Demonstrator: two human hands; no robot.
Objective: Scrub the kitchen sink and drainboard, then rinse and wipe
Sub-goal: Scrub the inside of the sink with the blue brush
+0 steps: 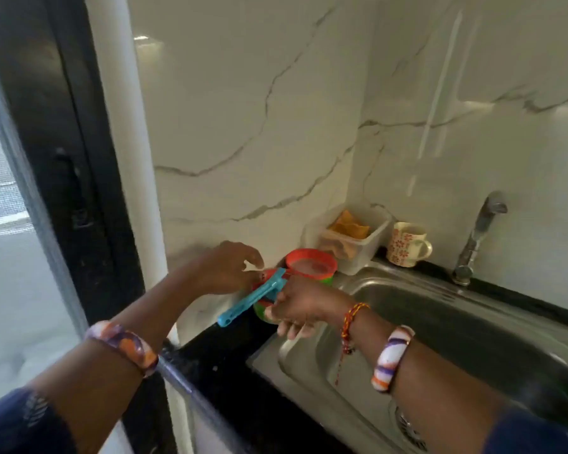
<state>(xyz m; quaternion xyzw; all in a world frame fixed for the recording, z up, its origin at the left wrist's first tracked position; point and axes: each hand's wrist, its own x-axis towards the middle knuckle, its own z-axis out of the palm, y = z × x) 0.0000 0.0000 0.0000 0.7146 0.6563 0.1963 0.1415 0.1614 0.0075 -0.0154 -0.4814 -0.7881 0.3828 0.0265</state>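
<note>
Reaching over the black stone counter's corner, the right hand [300, 306] curls its fingers around a bright blue plastic tool [251, 298] and a green-and-red plastic container [265, 309]. Just beside it, the left hand [227, 268] hovers with loosely bent fingers, holding nothing. To the right lies the stainless steel sink [440, 326].
</note>
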